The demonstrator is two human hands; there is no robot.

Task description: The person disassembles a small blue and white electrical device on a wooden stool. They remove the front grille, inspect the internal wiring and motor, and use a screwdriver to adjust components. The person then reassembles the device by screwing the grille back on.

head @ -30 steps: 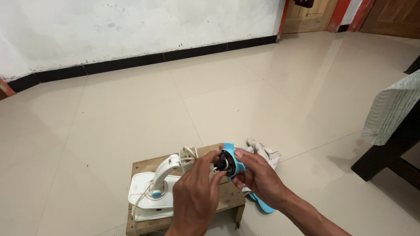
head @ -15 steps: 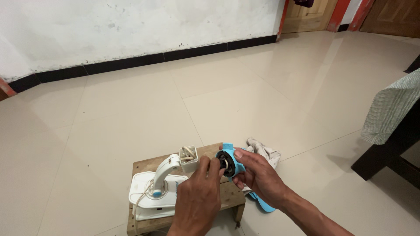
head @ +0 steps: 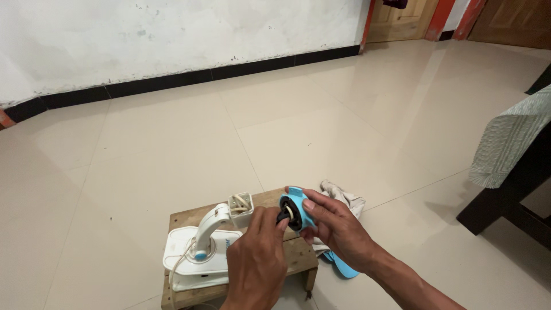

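Left hand (head: pixel 256 264) raised, fingers (head: pixel 279 220) pinched, right hand (head: pixel 337 228) curled in a grip beside it

1. There is only one camera. It sits on the person's head.
2. It looks forward and down at the tiled floor (head: pixel 321 132).
3. The two hands, left hand (head: pixel 255 264) and right hand (head: pixel 338 229), are very close to it, low in the middle of the picture.
4. The small wooden stool (head: pixel 189 298) is right below, cut off by the bottom edge.
5. Far away at the top is the white wall (head: pixel 172 34).
6. No other view shares the scene.
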